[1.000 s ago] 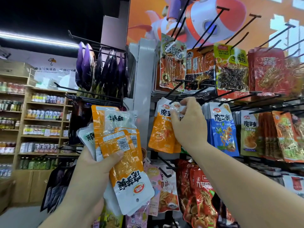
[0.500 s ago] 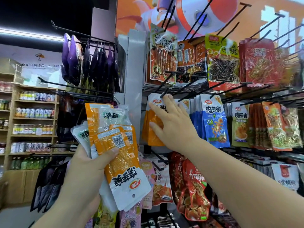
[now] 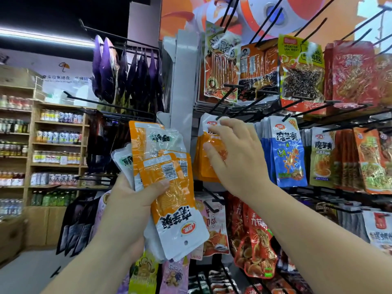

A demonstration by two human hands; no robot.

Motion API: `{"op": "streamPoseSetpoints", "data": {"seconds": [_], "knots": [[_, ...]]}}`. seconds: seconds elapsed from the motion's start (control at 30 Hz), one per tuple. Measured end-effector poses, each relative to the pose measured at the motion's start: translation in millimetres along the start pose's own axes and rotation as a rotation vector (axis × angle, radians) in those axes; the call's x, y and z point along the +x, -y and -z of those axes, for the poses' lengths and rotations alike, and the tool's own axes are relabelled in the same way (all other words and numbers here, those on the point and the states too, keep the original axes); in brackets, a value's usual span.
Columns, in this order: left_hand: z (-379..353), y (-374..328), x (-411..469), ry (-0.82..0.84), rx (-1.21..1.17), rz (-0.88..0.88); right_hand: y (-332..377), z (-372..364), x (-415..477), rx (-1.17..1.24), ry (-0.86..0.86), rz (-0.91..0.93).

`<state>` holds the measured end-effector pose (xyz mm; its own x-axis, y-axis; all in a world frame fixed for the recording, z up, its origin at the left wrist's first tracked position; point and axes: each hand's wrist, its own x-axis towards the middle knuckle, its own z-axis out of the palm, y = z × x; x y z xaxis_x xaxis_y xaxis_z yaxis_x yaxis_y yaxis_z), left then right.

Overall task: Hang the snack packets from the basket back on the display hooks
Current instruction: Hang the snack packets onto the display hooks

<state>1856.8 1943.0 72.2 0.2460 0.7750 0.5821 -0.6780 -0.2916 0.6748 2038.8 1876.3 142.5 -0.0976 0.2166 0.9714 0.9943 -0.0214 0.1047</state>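
My left hand (image 3: 127,206) grips a bundle of several orange-and-white snack packets (image 3: 169,187), held upside down in front of the display rack. An orange packet (image 3: 201,162) of the same kind hangs on a black hook (image 3: 221,114) at mid height. My right hand (image 3: 235,158) is spread open over this hanging packet, fingers straight, fingertips at its white top edge and orange face. The hand hides most of the packet. No basket is in view.
Blue packets (image 3: 286,158) hang just right of the orange one, with green and orange ones further right. Red packets (image 3: 254,240) hang below. Long bare black hooks (image 3: 360,20) jut out at the upper right. Purple bags (image 3: 106,68) and bottle shelves (image 3: 57,145) stand to the left.
My right hand pinched the orange packet's top at the hook a second ago; it has since let go and spread flat over the hanging packet. The left hand's bundle is unchanged.
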Motion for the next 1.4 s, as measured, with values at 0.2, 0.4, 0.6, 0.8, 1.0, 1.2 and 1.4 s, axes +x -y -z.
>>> {"op": "streamPoseSetpoints", "data": {"seconds": [0.2,0.4,0.6,0.8,1.0,1.2,1.4], "knots": [[-1.8,-10.8,-0.5,0.030,-0.039,0.012,50.7,18.5,-4.9,0.371,0.338,-0.184],[0.3,-24.5,-1.2,-0.003,-0.055,-0.008,59.1,16.3,-5.5,0.428,0.444,-0.241],[10.9,-24.4,1.2,0.017,-0.061,-0.008,64.1,7.6,-9.5,0.589,0.399,-0.410],[20.7,-21.9,-3.2,0.085,-0.082,0.014,71.1,3.7,-19.7,0.819,0.330,-0.566],[22.9,-23.2,-6.8,0.067,-0.056,0.014,78.5,0.5,-18.9,0.728,0.235,-0.546],[25.7,-31.8,3.5,-0.025,0.005,0.019,69.4,10.9,-19.7,0.586,0.381,-0.185],[36.4,-44.7,20.8,-0.083,0.011,0.103,37.1,23.0,-24.7,0.251,0.587,0.193]]}}
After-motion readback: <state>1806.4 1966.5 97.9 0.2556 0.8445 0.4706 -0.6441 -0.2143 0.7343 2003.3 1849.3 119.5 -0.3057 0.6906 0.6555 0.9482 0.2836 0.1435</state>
